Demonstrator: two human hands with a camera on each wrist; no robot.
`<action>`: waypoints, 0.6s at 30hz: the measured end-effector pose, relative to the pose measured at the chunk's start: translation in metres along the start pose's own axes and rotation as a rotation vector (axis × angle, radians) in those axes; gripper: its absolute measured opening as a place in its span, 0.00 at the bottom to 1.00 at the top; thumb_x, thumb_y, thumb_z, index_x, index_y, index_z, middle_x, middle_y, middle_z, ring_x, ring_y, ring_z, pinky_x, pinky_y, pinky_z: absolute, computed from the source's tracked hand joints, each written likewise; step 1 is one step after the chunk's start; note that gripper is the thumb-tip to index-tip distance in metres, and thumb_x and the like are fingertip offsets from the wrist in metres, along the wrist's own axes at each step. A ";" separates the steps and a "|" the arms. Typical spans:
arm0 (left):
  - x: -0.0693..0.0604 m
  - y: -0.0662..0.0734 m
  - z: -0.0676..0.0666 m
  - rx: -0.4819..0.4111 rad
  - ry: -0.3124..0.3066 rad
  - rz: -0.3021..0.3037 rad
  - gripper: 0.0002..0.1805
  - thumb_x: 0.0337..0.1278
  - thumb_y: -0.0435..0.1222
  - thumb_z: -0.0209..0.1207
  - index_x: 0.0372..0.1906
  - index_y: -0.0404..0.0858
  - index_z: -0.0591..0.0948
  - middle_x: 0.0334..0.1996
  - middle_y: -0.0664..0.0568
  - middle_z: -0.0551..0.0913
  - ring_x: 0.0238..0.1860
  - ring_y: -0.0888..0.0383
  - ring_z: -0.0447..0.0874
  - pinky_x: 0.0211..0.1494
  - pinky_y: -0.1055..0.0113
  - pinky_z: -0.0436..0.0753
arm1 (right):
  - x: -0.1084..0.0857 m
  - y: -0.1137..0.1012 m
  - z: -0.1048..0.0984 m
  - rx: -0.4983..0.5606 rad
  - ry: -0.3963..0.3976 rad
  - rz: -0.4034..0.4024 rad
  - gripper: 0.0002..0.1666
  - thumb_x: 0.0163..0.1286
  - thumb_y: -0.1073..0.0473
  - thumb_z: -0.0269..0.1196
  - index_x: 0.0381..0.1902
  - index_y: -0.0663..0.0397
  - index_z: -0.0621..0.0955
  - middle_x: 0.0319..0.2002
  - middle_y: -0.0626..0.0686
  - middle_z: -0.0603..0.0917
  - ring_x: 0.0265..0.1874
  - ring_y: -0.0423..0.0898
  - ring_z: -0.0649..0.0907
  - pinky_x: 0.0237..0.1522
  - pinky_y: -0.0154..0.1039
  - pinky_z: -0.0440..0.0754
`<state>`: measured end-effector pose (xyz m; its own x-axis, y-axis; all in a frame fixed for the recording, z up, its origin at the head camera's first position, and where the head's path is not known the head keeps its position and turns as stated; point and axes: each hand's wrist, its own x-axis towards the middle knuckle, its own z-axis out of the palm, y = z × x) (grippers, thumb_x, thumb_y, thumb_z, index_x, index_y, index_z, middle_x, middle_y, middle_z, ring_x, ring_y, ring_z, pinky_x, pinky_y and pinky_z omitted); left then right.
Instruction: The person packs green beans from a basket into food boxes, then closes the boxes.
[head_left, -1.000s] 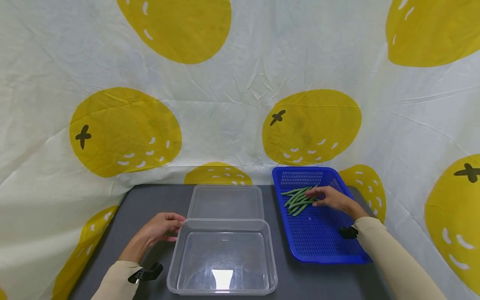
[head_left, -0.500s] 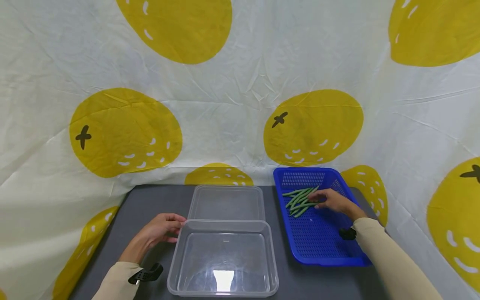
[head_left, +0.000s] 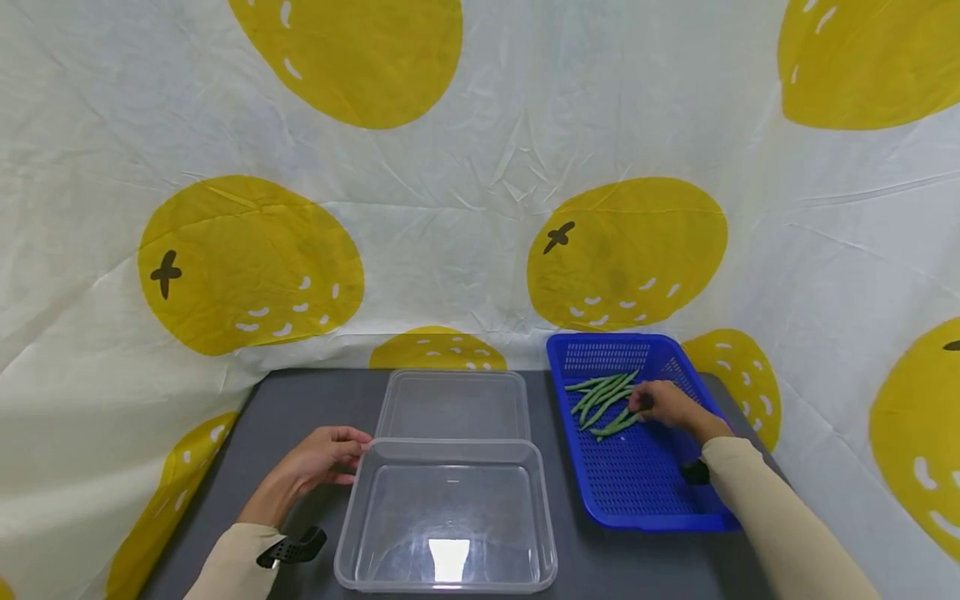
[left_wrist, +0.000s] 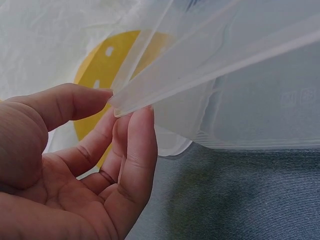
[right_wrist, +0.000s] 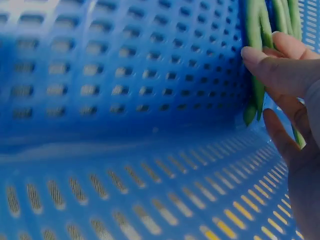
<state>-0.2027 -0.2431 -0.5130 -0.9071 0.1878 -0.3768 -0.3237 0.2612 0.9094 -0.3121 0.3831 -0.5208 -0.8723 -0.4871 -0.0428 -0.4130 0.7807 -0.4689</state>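
Note:
In the head view, a clear plastic container (head_left: 390,533) stands at the front of the table. My left hand (head_left: 322,454) is at its far left corner; the left wrist view shows thumb and fingers pinching the rim (left_wrist: 165,85). To the right, a blue plastic basket (head_left: 637,492) holds several green beans (head_left: 603,396) in its far left part. My right hand (head_left: 667,406) is inside the basket. Its thumb and fingers pinch a couple of green beans (right_wrist: 256,85), lying a little nearer than the other beans. Part of these beans is hidden by the fingers.
A clear flat lid (head_left: 453,404) lies behind the container. The dark grey table (head_left: 300,392) backs onto a white cloth (head_left: 442,250) printed with yellow fruit. The blue basket sits near the table's right side.
My right hand has drawn slightly back and to the right, its fingers closing on a couple of beans and pulling them nearer, apart from the rest. The left hand stays at the container's corner.

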 end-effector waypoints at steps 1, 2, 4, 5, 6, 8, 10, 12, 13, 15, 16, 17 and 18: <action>0.000 0.000 0.000 -0.001 0.002 -0.002 0.20 0.68 0.37 0.62 0.55 0.26 0.79 0.39 0.43 0.86 0.37 0.53 0.85 0.39 0.57 0.87 | 0.000 0.000 0.000 -0.010 -0.005 -0.010 0.11 0.56 0.77 0.71 0.33 0.61 0.83 0.32 0.53 0.85 0.33 0.45 0.81 0.37 0.41 0.82; 0.000 0.000 0.000 0.000 0.004 -0.004 0.19 0.68 0.37 0.61 0.55 0.26 0.79 0.39 0.43 0.86 0.37 0.53 0.85 0.39 0.57 0.87 | -0.001 0.000 0.000 -0.015 -0.011 -0.011 0.12 0.55 0.78 0.70 0.33 0.60 0.83 0.32 0.53 0.84 0.33 0.44 0.80 0.36 0.40 0.82; 0.000 0.000 0.000 0.000 0.007 -0.007 0.19 0.69 0.37 0.61 0.55 0.26 0.79 0.40 0.43 0.86 0.37 0.53 0.85 0.39 0.57 0.87 | -0.002 0.000 -0.001 -0.018 -0.027 -0.026 0.13 0.55 0.80 0.69 0.33 0.59 0.84 0.32 0.52 0.84 0.33 0.44 0.81 0.36 0.39 0.83; 0.000 0.000 0.000 0.001 0.009 -0.008 0.19 0.69 0.37 0.61 0.55 0.26 0.79 0.40 0.43 0.86 0.37 0.53 0.85 0.39 0.57 0.87 | -0.002 0.000 -0.001 -0.020 -0.034 -0.035 0.14 0.55 0.80 0.69 0.33 0.59 0.84 0.33 0.52 0.85 0.33 0.44 0.82 0.36 0.40 0.83; 0.000 0.000 0.000 0.001 0.009 -0.008 0.19 0.69 0.37 0.61 0.55 0.26 0.79 0.40 0.42 0.86 0.37 0.53 0.85 0.39 0.57 0.87 | -0.002 -0.001 -0.001 -0.024 -0.040 -0.039 0.14 0.55 0.80 0.69 0.33 0.58 0.85 0.33 0.52 0.85 0.34 0.44 0.82 0.37 0.40 0.83; 0.000 0.000 0.000 -0.002 0.009 -0.008 0.19 0.68 0.37 0.61 0.55 0.26 0.79 0.40 0.43 0.86 0.37 0.53 0.85 0.39 0.57 0.87 | -0.003 -0.002 -0.002 -0.029 -0.048 -0.061 0.14 0.56 0.79 0.70 0.34 0.57 0.86 0.35 0.52 0.86 0.35 0.46 0.84 0.38 0.41 0.84; 0.000 -0.001 0.000 -0.003 0.007 -0.007 0.19 0.68 0.37 0.61 0.55 0.26 0.79 0.40 0.43 0.86 0.37 0.53 0.85 0.39 0.57 0.87 | -0.004 -0.005 -0.004 -0.031 -0.053 -0.086 0.13 0.57 0.77 0.70 0.35 0.57 0.87 0.35 0.52 0.87 0.36 0.48 0.85 0.39 0.42 0.84; 0.001 -0.001 0.001 -0.007 0.007 -0.007 0.19 0.68 0.37 0.62 0.55 0.26 0.80 0.39 0.43 0.86 0.37 0.54 0.85 0.39 0.57 0.87 | -0.004 -0.010 -0.007 -0.033 -0.057 -0.115 0.12 0.57 0.76 0.70 0.36 0.58 0.87 0.36 0.53 0.87 0.36 0.49 0.85 0.39 0.42 0.84; 0.000 -0.001 0.001 -0.006 0.006 -0.006 0.19 0.68 0.37 0.62 0.55 0.26 0.80 0.39 0.44 0.86 0.36 0.53 0.85 0.39 0.57 0.87 | -0.005 -0.012 -0.009 -0.030 -0.056 -0.125 0.12 0.58 0.76 0.70 0.36 0.58 0.87 0.36 0.53 0.87 0.36 0.49 0.86 0.39 0.42 0.84; 0.000 -0.001 0.001 -0.006 0.006 -0.006 0.19 0.68 0.37 0.62 0.55 0.26 0.80 0.38 0.44 0.86 0.36 0.53 0.85 0.38 0.57 0.87 | -0.005 -0.018 -0.014 -0.029 -0.058 -0.146 0.11 0.58 0.76 0.70 0.37 0.58 0.87 0.36 0.53 0.88 0.36 0.50 0.86 0.38 0.40 0.84; 0.000 0.000 0.001 -0.005 0.005 -0.005 0.19 0.68 0.37 0.62 0.55 0.26 0.80 0.38 0.44 0.86 0.36 0.54 0.85 0.38 0.57 0.87 | -0.005 -0.020 -0.015 -0.030 -0.058 -0.151 0.11 0.59 0.76 0.70 0.37 0.58 0.87 0.35 0.53 0.87 0.36 0.50 0.86 0.38 0.39 0.84; -0.001 0.000 0.001 -0.004 0.005 -0.005 0.19 0.67 0.37 0.62 0.55 0.26 0.80 0.38 0.44 0.86 0.36 0.54 0.85 0.38 0.57 0.87 | -0.005 -0.023 -0.018 -0.028 -0.062 -0.157 0.11 0.59 0.76 0.70 0.36 0.58 0.87 0.35 0.54 0.87 0.35 0.50 0.86 0.37 0.39 0.84; -0.001 0.000 0.001 -0.005 0.004 -0.004 0.19 0.67 0.37 0.62 0.55 0.26 0.80 0.38 0.44 0.86 0.36 0.54 0.85 0.38 0.57 0.87 | -0.005 -0.025 -0.020 -0.027 -0.063 -0.160 0.11 0.59 0.76 0.70 0.36 0.58 0.87 0.35 0.54 0.87 0.35 0.49 0.86 0.37 0.38 0.84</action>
<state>-0.2016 -0.2422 -0.5124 -0.9069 0.1832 -0.3795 -0.3283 0.2575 0.9088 -0.3028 0.3733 -0.4912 -0.7769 -0.6291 -0.0248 -0.5532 0.7009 -0.4503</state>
